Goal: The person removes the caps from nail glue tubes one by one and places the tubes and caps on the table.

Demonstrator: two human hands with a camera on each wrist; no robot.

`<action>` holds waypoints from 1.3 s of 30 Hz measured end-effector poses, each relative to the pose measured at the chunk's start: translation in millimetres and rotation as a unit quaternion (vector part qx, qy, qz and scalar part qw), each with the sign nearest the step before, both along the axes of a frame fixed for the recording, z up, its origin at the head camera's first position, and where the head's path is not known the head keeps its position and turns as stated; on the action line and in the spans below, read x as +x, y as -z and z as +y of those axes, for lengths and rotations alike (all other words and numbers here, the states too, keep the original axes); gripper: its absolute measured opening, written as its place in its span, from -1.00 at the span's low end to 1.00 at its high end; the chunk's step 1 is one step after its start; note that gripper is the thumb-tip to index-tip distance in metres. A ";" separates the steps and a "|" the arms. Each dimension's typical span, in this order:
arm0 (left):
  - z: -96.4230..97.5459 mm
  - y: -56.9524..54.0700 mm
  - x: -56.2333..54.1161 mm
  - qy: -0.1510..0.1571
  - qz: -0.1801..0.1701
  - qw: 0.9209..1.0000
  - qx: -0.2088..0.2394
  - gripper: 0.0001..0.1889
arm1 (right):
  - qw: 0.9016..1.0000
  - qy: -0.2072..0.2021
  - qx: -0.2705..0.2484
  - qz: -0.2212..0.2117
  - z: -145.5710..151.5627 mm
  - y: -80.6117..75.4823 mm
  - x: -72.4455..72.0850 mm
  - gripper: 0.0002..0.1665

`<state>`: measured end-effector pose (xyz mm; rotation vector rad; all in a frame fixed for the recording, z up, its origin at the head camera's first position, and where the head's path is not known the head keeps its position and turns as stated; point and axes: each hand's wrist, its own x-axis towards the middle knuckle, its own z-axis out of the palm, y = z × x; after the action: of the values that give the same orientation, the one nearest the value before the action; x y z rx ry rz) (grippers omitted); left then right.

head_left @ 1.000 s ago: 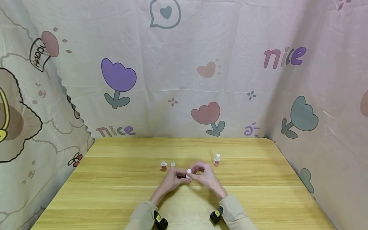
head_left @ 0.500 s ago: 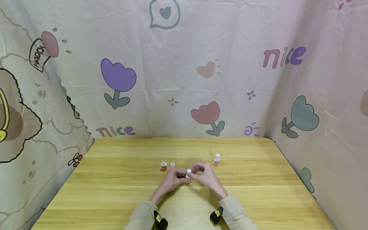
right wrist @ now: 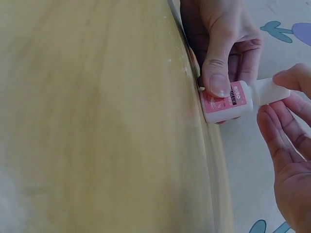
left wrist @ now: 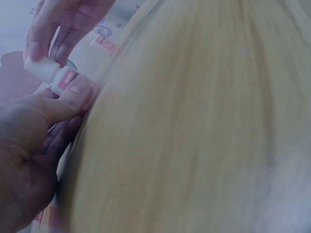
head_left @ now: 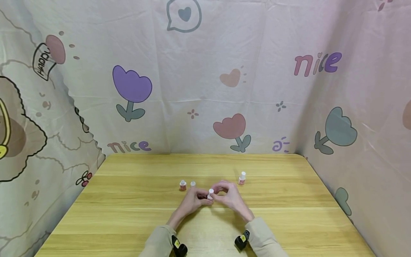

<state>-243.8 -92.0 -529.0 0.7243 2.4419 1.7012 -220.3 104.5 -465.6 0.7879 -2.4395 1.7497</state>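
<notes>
A small white glue bottle (right wrist: 243, 103) with a pink label stands on the table between the two hands. My left hand (head_left: 191, 202) grips its body, thumb across the label in both wrist views. At its top, the white cap (right wrist: 269, 91) is pinched between the thumb and fingers of my right hand (head_left: 232, 198). Cap and bottle are in line; whether the cap is loose cannot be told. Behind my left hand, a shorter bottle (head_left: 183, 185) shows a narrow tip. Beside it is a small white cap-like piece (head_left: 193, 184), partly near the left fingers.
Another white-capped bottle (head_left: 242, 178) with a pink label stands upright behind the right hand. The wooden table (head_left: 135, 200) reaches back to a printed cloth (head_left: 192, 71) that hangs behind it and along both sides.
</notes>
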 end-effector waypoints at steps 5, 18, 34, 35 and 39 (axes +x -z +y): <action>3.2 -15.2 9.6 -0.006 0.007 1.000 -0.003 -0.87 | 1.000 0.007 0.003 -0.010 -0.4 3.2 -1.3 -0.81; 3.0 -1.2 2.9 -0.011 0.014 1.000 -0.006 -0.87 | 1.000 0.014 0.020 -0.016 -0.3 15.2 -9.4 -0.83; 3.2 -18.7 12.0 0.000 0.008 1.000 0.004 -0.89 | 0.999 0.020 0.015 -0.035 2.8 34.2 -19.9 -0.73; 3.0 -22.3 13.9 0.003 0.008 1.000 0.009 -0.89 | 0.999 0.024 0.019 -0.036 2.6 33.9 -19.8 -0.74; 2.6 -29.5 17.3 0.012 0.012 1.000 0.020 -0.88 | 0.999 0.027 0.023 -0.030 2.1 34.1 -20.4 -0.76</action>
<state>-226.5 -89.3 -499.5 0.7794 2.4121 1.7469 -240.7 106.5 -499.7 0.6748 -2.5223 1.7292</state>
